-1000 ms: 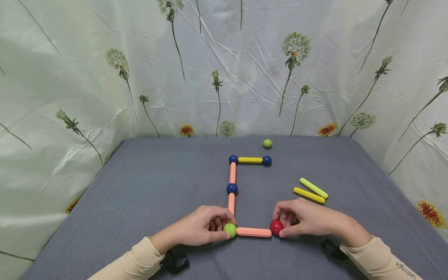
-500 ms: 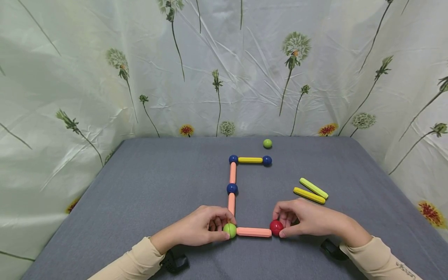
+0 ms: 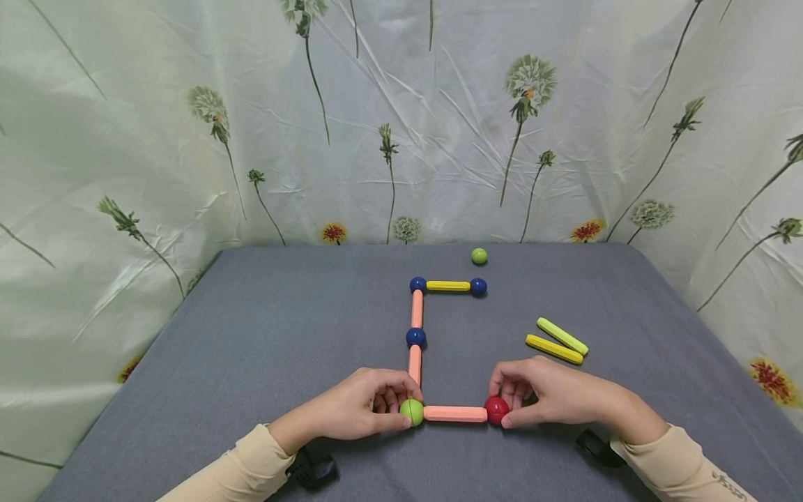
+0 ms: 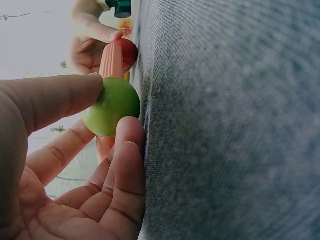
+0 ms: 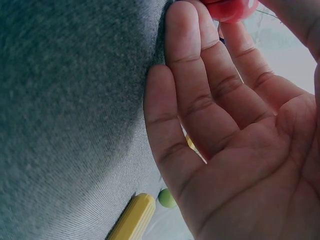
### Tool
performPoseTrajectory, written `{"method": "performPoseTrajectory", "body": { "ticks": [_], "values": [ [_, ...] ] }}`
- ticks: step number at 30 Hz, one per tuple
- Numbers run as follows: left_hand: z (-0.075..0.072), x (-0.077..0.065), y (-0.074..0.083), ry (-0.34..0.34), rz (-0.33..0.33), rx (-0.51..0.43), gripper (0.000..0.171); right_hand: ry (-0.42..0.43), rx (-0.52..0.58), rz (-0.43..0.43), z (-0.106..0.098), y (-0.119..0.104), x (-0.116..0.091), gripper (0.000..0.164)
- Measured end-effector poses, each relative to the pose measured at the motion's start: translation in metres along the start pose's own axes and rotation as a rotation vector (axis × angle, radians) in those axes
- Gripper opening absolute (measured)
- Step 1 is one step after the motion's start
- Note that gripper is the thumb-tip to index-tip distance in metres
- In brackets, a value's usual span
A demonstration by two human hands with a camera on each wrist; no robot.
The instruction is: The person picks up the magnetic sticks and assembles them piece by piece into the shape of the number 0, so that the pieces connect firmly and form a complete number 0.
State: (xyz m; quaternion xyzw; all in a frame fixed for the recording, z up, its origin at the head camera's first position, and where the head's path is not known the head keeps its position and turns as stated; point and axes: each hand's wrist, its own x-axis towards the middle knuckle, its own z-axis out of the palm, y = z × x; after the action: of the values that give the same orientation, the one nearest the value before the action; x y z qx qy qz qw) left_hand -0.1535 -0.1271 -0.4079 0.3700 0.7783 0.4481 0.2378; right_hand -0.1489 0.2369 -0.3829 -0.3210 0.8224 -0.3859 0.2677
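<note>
Left hand (image 3: 369,406) pinching the green ball (image 3: 411,412), right hand (image 3: 552,392) pinching the red ball (image 3: 497,411), and between them I've got the coral rod (image 3: 455,414), its ends seeming to meet both. I'd call this the joining step. Next move, I judge, calls for a soft release, or the joints could shift. Outward from the left hand runs the near side rod (image 3: 415,364), then the middle blue ball (image 3: 416,337), the far side rod (image 3: 417,309), the corner blue ball (image 3: 418,284), and the yellow crossbar (image 3: 448,286) to the end blue ball (image 3: 478,286). Just beyond the right hand: the loose yellow rod (image 3: 554,349) and lime rod (image 3: 562,336). Farthest out on the bench (image 3: 282,314), the spare green ball (image 3: 479,256).
</note>
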Motion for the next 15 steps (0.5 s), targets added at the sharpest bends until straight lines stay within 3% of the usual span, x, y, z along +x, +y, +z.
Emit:
{"method": "performPoseTrajectory", "body": {
  "ticks": [15],
  "values": [
    [0.0005, 0.0008, 0.0002, 0.000, 0.009, 0.000, 0.019, 0.004, 0.016, -0.010, 0.0013, 0.0011, -0.0036, 0.028]
  ]
}}
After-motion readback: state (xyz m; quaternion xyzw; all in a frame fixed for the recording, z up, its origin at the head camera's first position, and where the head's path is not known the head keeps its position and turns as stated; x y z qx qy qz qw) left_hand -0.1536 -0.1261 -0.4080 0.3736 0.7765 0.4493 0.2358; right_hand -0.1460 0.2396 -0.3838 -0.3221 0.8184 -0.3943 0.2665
